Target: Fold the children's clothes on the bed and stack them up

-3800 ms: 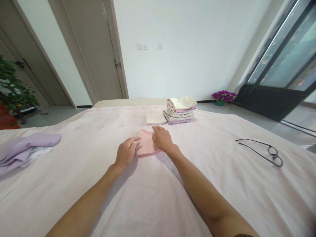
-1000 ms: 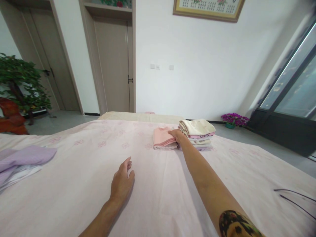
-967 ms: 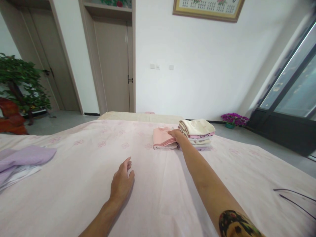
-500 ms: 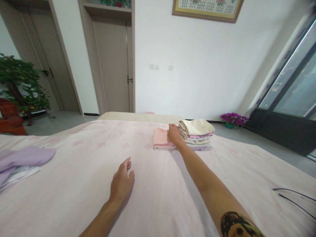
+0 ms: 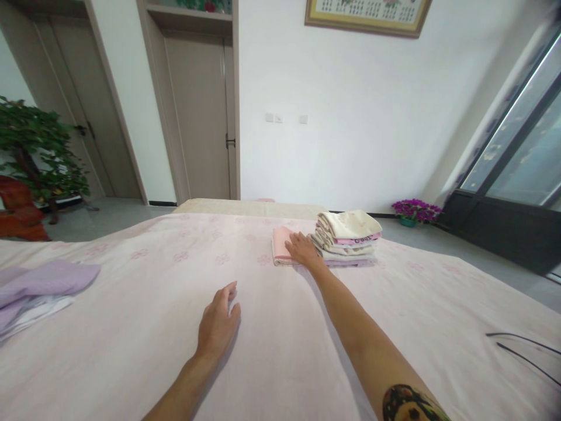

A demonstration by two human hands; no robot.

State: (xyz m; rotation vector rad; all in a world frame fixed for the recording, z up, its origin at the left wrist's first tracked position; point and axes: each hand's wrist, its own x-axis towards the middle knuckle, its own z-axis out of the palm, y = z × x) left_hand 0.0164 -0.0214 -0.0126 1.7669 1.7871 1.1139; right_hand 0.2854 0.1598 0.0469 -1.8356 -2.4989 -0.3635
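A folded pink cloth [image 5: 280, 241] lies near the far side of the sheet-covered surface. My right hand [image 5: 303, 248] rests on its right part with the fingers spread out flat, hiding some of it. Right beside it rises a stack of folded clothes [image 5: 350, 231], cream on top with pink, white and pale purple layers below. My left hand [image 5: 219, 324] is held over the bare sheet in the middle, fingers apart and thumb out, with nothing in it.
A pale pink flowered sheet [image 5: 175, 298] covers the wide surface. At the left lies a loose purple garment [image 5: 56, 280] over a white one [image 5: 41, 313]. Thin dark glasses temples [image 5: 526, 339] show at the right edge. Purple flowers [image 5: 416, 210] stand on the floor beyond.
My right hand has shifted a little left, from the gap beside the stack onto the pink cloth, and its fingers have spread. My left hand has barely moved.
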